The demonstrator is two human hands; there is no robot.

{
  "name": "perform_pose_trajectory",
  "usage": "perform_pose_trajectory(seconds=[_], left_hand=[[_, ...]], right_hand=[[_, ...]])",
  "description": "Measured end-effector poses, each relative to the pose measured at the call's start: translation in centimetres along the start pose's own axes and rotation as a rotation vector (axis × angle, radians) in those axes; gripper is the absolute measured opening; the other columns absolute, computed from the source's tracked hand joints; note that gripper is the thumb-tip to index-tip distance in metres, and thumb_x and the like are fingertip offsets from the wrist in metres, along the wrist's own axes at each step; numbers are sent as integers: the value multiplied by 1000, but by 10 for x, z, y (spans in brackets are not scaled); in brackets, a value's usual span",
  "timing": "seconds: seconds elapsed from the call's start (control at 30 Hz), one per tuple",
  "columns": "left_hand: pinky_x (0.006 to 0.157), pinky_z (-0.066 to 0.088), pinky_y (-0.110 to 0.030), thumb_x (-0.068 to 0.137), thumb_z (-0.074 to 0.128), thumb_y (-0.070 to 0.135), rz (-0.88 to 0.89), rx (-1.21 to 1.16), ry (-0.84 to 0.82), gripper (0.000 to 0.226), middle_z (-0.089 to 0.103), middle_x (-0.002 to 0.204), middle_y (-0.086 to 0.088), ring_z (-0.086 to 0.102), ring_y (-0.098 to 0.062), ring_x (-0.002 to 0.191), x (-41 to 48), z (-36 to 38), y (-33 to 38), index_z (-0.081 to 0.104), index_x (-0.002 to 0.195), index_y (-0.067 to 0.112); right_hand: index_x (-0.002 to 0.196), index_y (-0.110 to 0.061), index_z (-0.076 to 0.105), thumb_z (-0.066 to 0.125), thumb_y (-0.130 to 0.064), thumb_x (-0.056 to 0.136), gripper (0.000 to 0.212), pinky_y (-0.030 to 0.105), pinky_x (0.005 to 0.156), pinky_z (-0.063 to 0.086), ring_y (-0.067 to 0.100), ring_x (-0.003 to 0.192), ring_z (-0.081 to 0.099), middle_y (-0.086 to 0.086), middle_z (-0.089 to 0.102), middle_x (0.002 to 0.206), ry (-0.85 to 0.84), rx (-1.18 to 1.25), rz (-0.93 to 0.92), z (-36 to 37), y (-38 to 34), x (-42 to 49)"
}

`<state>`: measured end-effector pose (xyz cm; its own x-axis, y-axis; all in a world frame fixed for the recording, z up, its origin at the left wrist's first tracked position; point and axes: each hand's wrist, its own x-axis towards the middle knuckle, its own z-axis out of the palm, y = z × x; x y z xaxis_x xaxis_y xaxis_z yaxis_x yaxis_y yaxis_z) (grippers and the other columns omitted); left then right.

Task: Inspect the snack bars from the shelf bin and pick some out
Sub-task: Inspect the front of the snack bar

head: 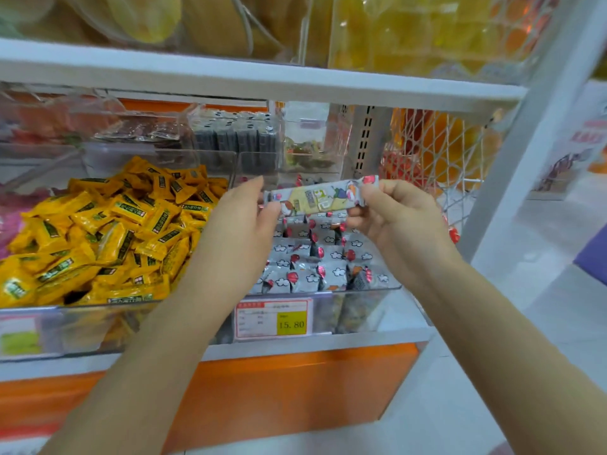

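A long grey snack bar (320,197) with a yellow label and red ends is held level above a clear shelf bin (364,292). My right hand (392,213) pinches its right end between thumb and curled fingers. My left hand (244,218) pinches the bar's left end with thumb and fingertips. The bin below holds several more grey snack bars (312,264) with white cloud prints and red spots, standing on end.
A neighbouring clear bin at the left is heaped with yellow wrapped snacks (105,238). A price tag (274,318) reading 15.80 hangs on the bin front. A white shelf board (262,80) runs overhead. A white net basket (440,159) with orange packs hangs at the right.
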<state>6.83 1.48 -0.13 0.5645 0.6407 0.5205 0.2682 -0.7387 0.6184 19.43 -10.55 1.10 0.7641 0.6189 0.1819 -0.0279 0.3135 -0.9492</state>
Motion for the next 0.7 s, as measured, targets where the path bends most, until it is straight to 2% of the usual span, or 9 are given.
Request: perform_pose_trajectory(seconds=[0.07, 0.13, 0.17, 0.23, 0.33, 0.43, 0.57, 0.67, 0.7], left_hand=[[77, 51, -22, 97, 42, 23, -87, -199, -41, 37, 64, 106, -5, 62, -7, 86, -3, -1, 1, 48, 132, 13], [62, 52, -25, 96, 44, 25, -235, -430, -86, 28, 63, 75, 1, 58, -4, 56, -1, -1, -1, 58, 116, 10], [59, 52, -27, 96, 46, 25, -322, -564, -101, 25, 60, 72, 1, 56, -4, 52, -1, 0, -2, 59, 109, 9], [51, 48, -21, 95, 49, 24, -461, -852, -113, 19, 56, 80, -2, 55, -3, 51, 0, -1, -1, 59, 97, 9], [47, 46, -17, 95, 49, 23, -553, -1094, -91, 18, 57, 84, -7, 55, -4, 51, 2, -3, 1, 58, 94, 8], [47, 46, -16, 97, 44, 18, -527, -1017, -42, 17, 57, 83, -7, 54, -3, 50, 2, -1, 2, 57, 91, 8], [45, 46, -18, 99, 39, 14, -436, -798, 6, 18, 59, 76, -5, 54, -2, 46, 1, 3, 4, 53, 90, 7], [37, 39, -20, 100, 35, 17, -405, -683, -2, 18, 64, 64, -4, 48, -6, 40, 0, 3, 6, 50, 91, 12], [35, 35, -19, 100, 34, 19, -396, -664, -8, 18, 64, 59, -1, 45, -6, 38, -1, 3, 6, 49, 90, 14]], right_hand=[[80, -4, 50, 52, -5, 92, 13, 21, 61, 53, 13, 59, 59, 8, 52, 71, -40, 102, 51, -3, -2, -5], [83, -3, 54, 54, -7, 91, 9, 17, 59, 52, 11, 60, 61, 8, 56, 73, -56, 202, 116, -5, -3, -8], [83, -2, 56, 56, -7, 89, 8, 16, 58, 52, 10, 60, 62, 7, 60, 71, -62, 247, 150, -6, -4, -8], [79, -4, 61, 60, -9, 84, 7, 15, 57, 52, 10, 61, 64, 6, 65, 69, -78, 314, 209, -8, -5, -7], [76, -4, 64, 64, -10, 72, 7, 15, 57, 54, 12, 64, 67, 7, 67, 71, -83, 398, 267, -10, -4, -6], [77, -2, 64, 63, -8, 70, 9, 16, 56, 54, 13, 63, 68, 10, 66, 72, -83, 462, 285, -11, -1, -5], [98, 4, 59, 58, -4, 76, 24, 15, 58, 54, 11, 66, 68, 10, 66, 79, -105, 445, 246, -12, 3, -4], [88, -1, 56, 51, 2, 88, 6, 17, 62, 54, 12, 65, 68, 5, 66, 67, -119, 263, 111, -15, 4, -6], [85, -4, 55, 49, 3, 91, 10, 18, 63, 55, 14, 64, 67, 4, 65, 64, -105, 159, 44, -15, 4, -7]])
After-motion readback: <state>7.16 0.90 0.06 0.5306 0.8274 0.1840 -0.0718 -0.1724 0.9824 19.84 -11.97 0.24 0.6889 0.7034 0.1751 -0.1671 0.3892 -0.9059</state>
